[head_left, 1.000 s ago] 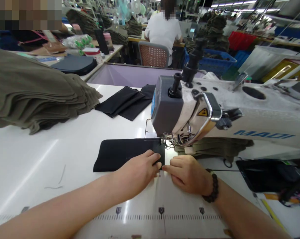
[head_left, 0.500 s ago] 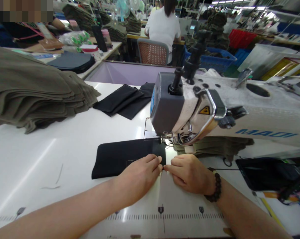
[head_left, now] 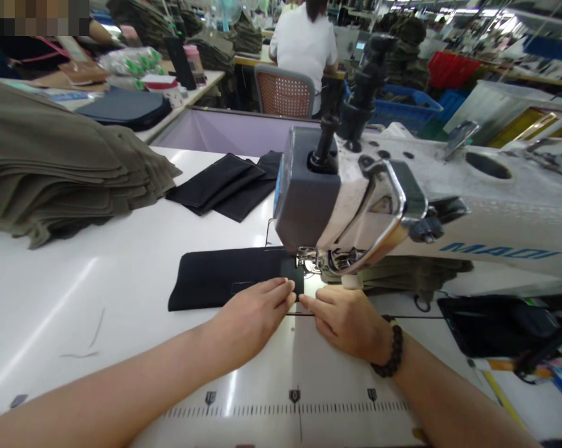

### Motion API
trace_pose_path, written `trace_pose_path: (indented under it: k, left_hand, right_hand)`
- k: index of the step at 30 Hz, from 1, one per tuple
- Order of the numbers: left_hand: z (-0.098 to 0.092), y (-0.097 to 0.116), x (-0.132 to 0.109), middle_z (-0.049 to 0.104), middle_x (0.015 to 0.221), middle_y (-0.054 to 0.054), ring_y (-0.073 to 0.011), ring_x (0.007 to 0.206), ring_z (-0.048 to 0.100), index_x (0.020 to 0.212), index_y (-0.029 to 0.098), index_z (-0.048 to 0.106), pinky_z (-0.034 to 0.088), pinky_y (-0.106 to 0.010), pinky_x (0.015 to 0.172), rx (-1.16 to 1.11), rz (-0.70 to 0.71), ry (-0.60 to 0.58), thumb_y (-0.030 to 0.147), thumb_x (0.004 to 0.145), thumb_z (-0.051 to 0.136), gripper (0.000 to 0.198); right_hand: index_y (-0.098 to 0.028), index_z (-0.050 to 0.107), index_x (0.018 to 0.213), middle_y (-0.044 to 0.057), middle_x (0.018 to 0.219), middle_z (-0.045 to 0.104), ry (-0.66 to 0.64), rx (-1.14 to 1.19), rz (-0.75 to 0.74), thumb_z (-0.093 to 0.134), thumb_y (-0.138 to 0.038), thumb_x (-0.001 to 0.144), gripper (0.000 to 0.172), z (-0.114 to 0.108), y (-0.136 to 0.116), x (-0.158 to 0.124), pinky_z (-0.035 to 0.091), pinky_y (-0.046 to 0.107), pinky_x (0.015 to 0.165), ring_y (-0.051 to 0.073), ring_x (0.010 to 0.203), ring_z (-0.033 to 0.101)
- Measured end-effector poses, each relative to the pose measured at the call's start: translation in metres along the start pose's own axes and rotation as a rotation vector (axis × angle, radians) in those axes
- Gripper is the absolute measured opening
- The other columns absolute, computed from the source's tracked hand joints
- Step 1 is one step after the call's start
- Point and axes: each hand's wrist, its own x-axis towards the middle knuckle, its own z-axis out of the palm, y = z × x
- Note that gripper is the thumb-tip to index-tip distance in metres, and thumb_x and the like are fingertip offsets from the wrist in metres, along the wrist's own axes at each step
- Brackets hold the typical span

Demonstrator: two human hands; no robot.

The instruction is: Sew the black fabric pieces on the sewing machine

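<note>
A black fabric piece point(head_left: 206, 280) lies flat on the sewing table, its right end at the presser foot point(head_left: 304, 260) of the sewing machine point(head_left: 309, 193). My left hand point(head_left: 257, 311) rests over the fabric's near right part, fingers together and gripping near the corner. At that same corner, my right hand point(head_left: 350, 320) has its index fingertip against the edge, with the other fingers curled in. The thumb tips are partly hidden. A dark beaded bracelet point(head_left: 393, 348) circles my right wrist. A small stitched rectangle outline shows beside my left hand.
Black fabric pieces point(head_left: 225, 183) lie behind the work, left of the machine head. A tall pile of olive fabric point(head_left: 66, 168) stands at left; more olive fabric point(head_left: 402, 274) lies under the machine arm. A black tray point(head_left: 490, 323) sits at right. A person in white point(head_left: 304, 46) sits ahead.
The black fabric piece has slid away from me past the presser foot, and both hands have moved forward with it. The view has shifted slightly.
</note>
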Motion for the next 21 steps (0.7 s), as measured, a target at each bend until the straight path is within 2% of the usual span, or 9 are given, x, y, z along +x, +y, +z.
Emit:
trace_pose_path:
  k: [6,10,15,21]
  left_hand:
    - [0.002,-0.013,0.010,0.059,0.112,-0.012,-0.0192,0.111,0.049,0.109,0.002,0.055,0.032,-0.026,0.101,-0.023,-0.029,-0.091,0.008,0.080,0.048,0.031]
    - [-0.002,-0.022,0.018,0.059,0.111,-0.013,-0.0194,0.114,0.046,0.107,0.002,0.056,0.030,-0.026,0.103,-0.092,-0.070,-0.140,0.010,0.081,0.048,0.028]
    - [0.000,-0.030,0.024,0.059,0.109,-0.012,-0.0186,0.111,0.048,0.103,0.005,0.058,0.037,-0.025,0.097,-0.134,-0.115,-0.115,0.009,0.081,0.050,0.024]
    - [0.008,-0.039,0.030,0.063,0.091,-0.009,-0.0182,0.094,0.056,0.093,0.008,0.061,0.043,-0.026,0.088,-0.102,-0.154,-0.087,0.006,0.079,0.051,0.017]
  right_hand:
    - [-0.017,0.060,0.095,0.002,0.068,0.058,0.030,0.007,0.109,0.044,-0.012,0.078,0.024,0.006,0.004,0.006,0.038,0.023,0.062,0.014,0.067,0.055]
    - [-0.015,0.057,0.108,0.005,0.078,0.063,0.019,0.023,0.158,0.043,-0.009,0.078,0.033,0.009,0.005,0.009,0.042,0.023,0.072,0.015,0.076,0.057]
    - [-0.013,0.056,0.112,0.008,0.083,0.064,0.022,0.026,0.182,0.044,-0.008,0.078,0.036,0.010,0.004,0.010,0.044,0.026,0.075,0.017,0.080,0.059]
    - [-0.013,0.058,0.107,0.006,0.077,0.063,-0.015,0.012,0.200,0.045,-0.008,0.078,0.033,0.007,0.002,0.011,0.043,0.025,0.071,0.017,0.076,0.059]
